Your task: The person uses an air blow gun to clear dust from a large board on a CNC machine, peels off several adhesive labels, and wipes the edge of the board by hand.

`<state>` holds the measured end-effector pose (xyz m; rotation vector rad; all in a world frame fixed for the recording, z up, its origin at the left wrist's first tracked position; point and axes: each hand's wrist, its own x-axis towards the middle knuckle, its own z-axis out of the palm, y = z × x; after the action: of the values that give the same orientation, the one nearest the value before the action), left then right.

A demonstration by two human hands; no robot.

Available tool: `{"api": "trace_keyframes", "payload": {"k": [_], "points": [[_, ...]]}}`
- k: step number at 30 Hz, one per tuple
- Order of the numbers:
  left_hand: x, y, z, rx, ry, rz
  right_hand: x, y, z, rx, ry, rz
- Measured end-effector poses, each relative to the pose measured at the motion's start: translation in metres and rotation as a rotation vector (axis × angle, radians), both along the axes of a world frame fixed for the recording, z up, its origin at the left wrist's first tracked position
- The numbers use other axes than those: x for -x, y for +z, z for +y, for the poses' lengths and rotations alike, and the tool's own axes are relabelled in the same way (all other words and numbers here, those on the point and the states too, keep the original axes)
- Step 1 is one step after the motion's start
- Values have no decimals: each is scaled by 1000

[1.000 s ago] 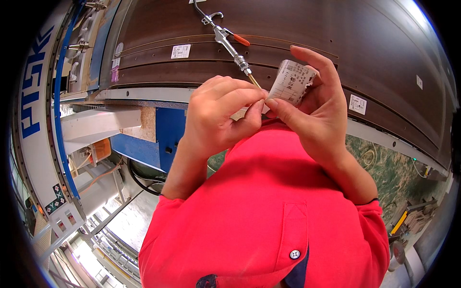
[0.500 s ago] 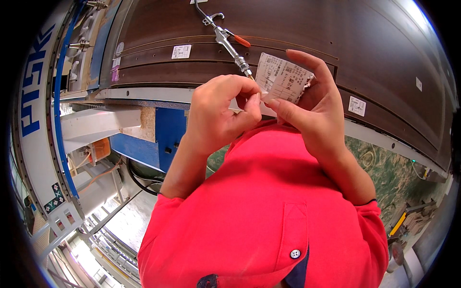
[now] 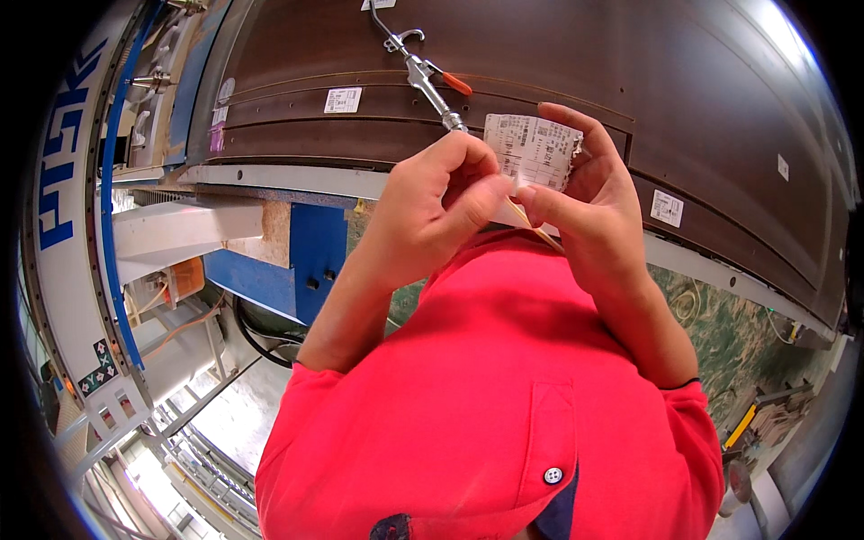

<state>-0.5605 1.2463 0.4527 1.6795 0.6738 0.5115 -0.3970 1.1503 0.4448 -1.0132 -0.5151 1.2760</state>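
A small wad of white printed labels (image 3: 533, 148) rests in my right hand (image 3: 589, 184), held between its thumb and curled fingers. The wad's right edge looks ragged. My left hand (image 3: 441, 202) pinches at the lower left corner of the labels, thumb against forefinger, right beside my right thumb. A thin whitish bit shows between the two thumbs; its exact shape is hard to make out. Just beyond my left hand lies a silver air blow gun (image 3: 423, 76) with an orange lever, on the dark brown panels (image 3: 540, 54). Its near end is hidden behind the left hand.
Single white labels are stuck on the panels, one to the left (image 3: 343, 100) and one to the right (image 3: 667, 208). A yellowish hose (image 3: 538, 229) runs below my hands. At left stands a white machine beam (image 3: 67, 207) with a blue edge.
My left hand has shifted slightly right along the labels' lower corner. The labels have turned and tilted a little. The yellowish hose now shows below the hands.
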Motion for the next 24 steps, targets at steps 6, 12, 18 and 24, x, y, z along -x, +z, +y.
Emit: {"api": "trace_keyframes", "payload": {"k": [6,12,18,24], "points": [[-1,-9,3,-179,-45,6,0,0,2,15,-9,13],[4,-10,11,-145,-59,29,-2,-1,6,15,33,68],[8,-4,18,-84,-64,64,-6,-4,8,11,60,127],[12,-5,26,-118,-64,97,-12,-2,9,51,106,128]]}}
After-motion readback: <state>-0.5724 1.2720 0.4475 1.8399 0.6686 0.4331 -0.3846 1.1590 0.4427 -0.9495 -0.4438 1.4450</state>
